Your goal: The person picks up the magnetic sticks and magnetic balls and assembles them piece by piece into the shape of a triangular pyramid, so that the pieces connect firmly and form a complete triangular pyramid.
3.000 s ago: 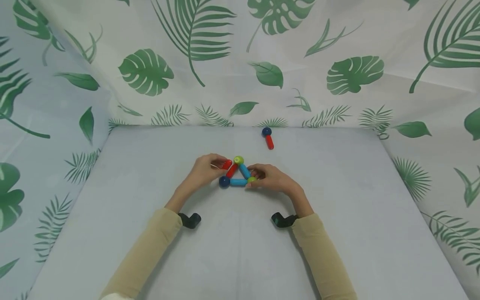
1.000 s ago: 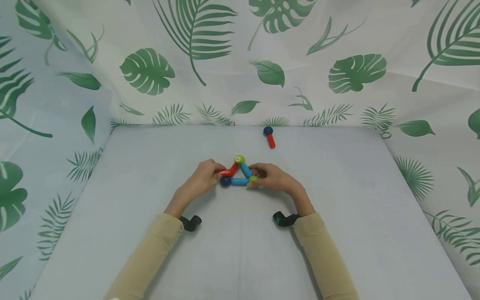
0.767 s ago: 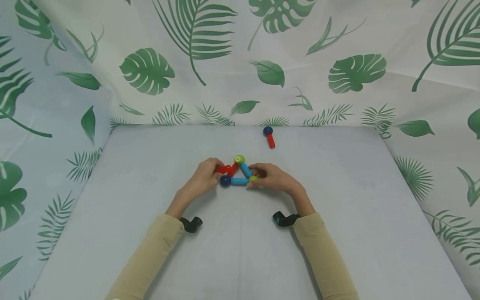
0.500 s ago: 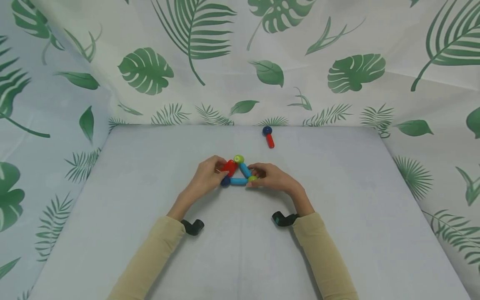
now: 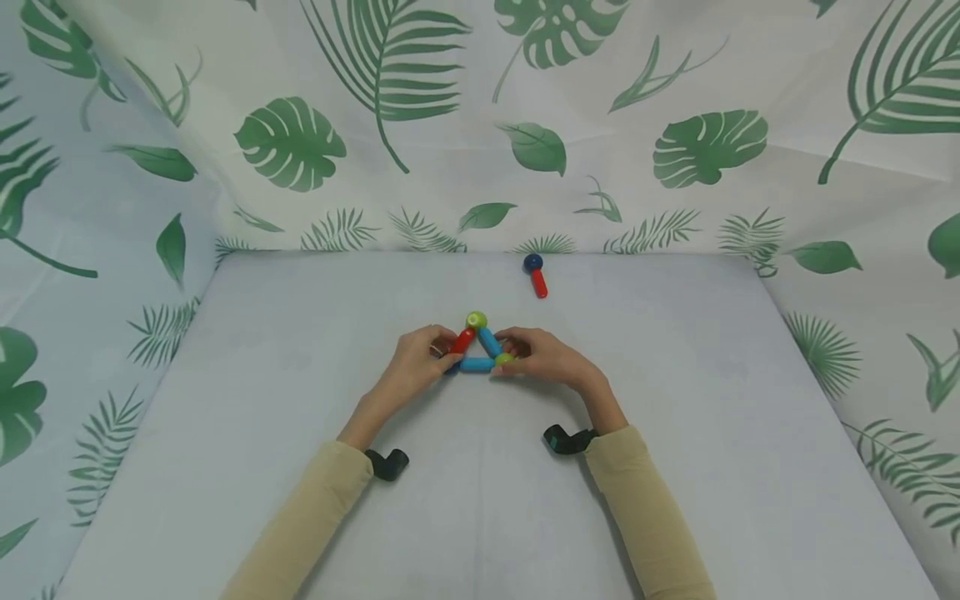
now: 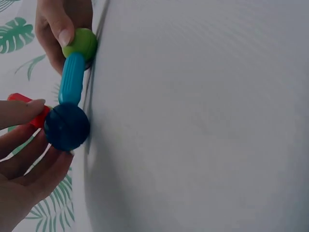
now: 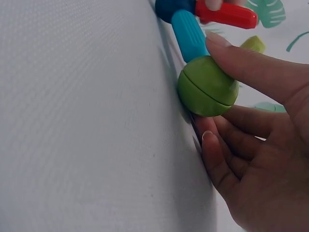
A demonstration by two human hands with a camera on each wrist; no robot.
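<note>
Magnetic building rods and balls form a triangle in the middle of the table. A dark blue ball (image 6: 67,127) makes its left corner, a green ball (image 7: 207,86) its right corner, and another green ball (image 5: 476,320) its far corner. Two light blue rods (image 5: 476,364) and a red rod (image 5: 464,340) join them. At the dark blue ball my left hand (image 5: 417,357) pinches a red rod (image 6: 39,117), with thumb on the rod and fingertips against the ball. My right hand (image 5: 547,357) grips the right green ball between thumb and fingers. The left hand partly hides its corner.
A dark blue ball (image 5: 533,263) with a red rod (image 5: 539,284) attached lies farther back on the white table (image 5: 675,375). Behind the table hangs a leaf-printed cloth (image 5: 450,167). Black wrist cameras (image 5: 388,464) sit at both cuffs.
The left hand's red rod swings from beside the triangle's left edge down to the dark blue ball, and the hand now covers that ball. My right hand keeps its hold on the green ball.
</note>
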